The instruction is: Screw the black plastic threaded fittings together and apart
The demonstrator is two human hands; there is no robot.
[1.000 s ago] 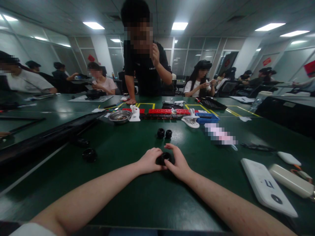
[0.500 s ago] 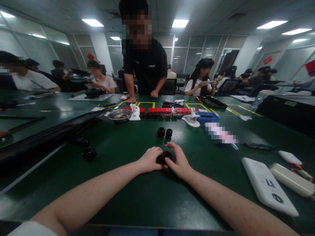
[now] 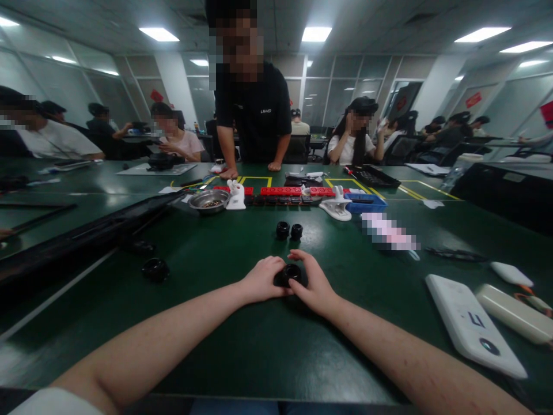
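Both my hands meet over a small black round part [image 3: 288,274] on the green table [image 3: 242,346]. My left hand [image 3: 261,279] curls its fingers against the part's left side. On the other side my right hand [image 3: 314,282] grips it, the forefinger arched over its top. Two more black round parts [image 3: 289,231] stand side by side a little farther away. Off to the left on the table lies another black ring [image 3: 154,268].
A person in a black shirt [image 3: 253,109] leans on the far edge of the table. Before that person lie a red strip [image 3: 285,191], a metal bowl [image 3: 209,202], a white clamp [image 3: 336,210] and a blue tray [image 3: 365,205]. White devices [image 3: 473,331] lie at right, a black rail [image 3: 86,233] at left.
My hands have stayed on the black part with hardly any shift. The person across lowered a hand from the face to the table edge.
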